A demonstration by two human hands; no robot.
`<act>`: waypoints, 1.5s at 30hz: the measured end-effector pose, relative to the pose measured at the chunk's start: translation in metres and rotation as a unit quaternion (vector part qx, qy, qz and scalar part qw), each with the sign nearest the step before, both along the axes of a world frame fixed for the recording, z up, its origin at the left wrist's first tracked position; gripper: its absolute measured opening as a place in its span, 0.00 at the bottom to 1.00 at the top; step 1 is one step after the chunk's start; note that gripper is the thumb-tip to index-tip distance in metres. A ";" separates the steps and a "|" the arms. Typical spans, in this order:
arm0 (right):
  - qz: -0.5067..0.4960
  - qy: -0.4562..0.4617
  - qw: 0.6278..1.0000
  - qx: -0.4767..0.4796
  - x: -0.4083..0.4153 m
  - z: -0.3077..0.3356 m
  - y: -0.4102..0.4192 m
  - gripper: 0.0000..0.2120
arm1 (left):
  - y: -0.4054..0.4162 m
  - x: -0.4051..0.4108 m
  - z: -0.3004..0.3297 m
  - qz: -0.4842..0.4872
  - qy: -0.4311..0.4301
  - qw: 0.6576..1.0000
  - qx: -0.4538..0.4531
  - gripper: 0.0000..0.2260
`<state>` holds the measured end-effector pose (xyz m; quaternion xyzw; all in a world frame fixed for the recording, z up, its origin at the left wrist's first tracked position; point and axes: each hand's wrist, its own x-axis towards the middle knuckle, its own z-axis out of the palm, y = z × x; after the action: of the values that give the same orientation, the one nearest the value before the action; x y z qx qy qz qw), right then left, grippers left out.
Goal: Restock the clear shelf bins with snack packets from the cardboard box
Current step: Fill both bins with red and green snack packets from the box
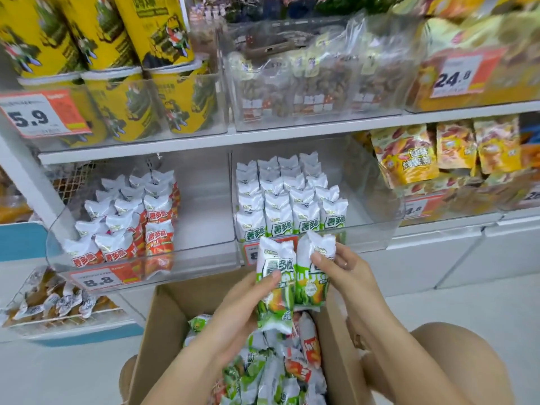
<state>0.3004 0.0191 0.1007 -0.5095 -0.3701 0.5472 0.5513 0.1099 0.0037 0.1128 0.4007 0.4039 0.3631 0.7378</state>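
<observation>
My left hand point(233, 314) grips a green-and-white snack packet point(276, 283) upright above the open cardboard box point(163, 323). My right hand point(344, 273) pinches a second green packet point(311, 285) by its top, right beside the first. Both packets hang just in front of the clear bin point(377, 229) that holds rows of matching green packets point(292, 206). To its left, another clear bin point(204, 258) holds red packets point(159, 238) in its left part. Loose green and red packets point(274, 372) fill the box bottom.
Yellow canisters point(117, 62) stand in bins on the upper shelf, next to bagged nuts point(306, 83). Orange snack bags point(438, 153) sit at the right. A wire basket point(58, 305) of small packets stands low at the left. My knees flank the box.
</observation>
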 end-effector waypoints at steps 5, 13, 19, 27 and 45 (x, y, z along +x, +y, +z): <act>-0.091 -0.064 0.989 0.101 0.054 0.055 0.053 0.32 | 0.049 0.024 0.046 0.071 0.108 0.990 0.063 0.44; -0.216 -0.132 0.953 0.166 0.101 0.048 0.101 0.25 | 0.161 0.107 0.080 0.010 0.161 0.982 0.096 0.12; -0.192 -0.255 0.937 0.142 0.113 0.034 0.104 0.27 | 0.237 0.157 0.062 0.107 0.154 0.981 0.060 0.06; -0.135 -0.320 0.927 0.139 0.126 0.018 0.101 0.26 | 0.304 0.195 0.034 0.155 0.383 0.857 0.309 0.21; -0.103 -0.364 0.914 0.147 0.132 0.012 0.098 0.38 | 0.331 0.211 0.028 0.007 0.751 0.526 0.399 0.20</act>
<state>0.4328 0.1167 0.1125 -0.6219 -0.5666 0.2034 0.5008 0.3210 0.3347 0.1408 0.7753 0.6243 0.0561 -0.0775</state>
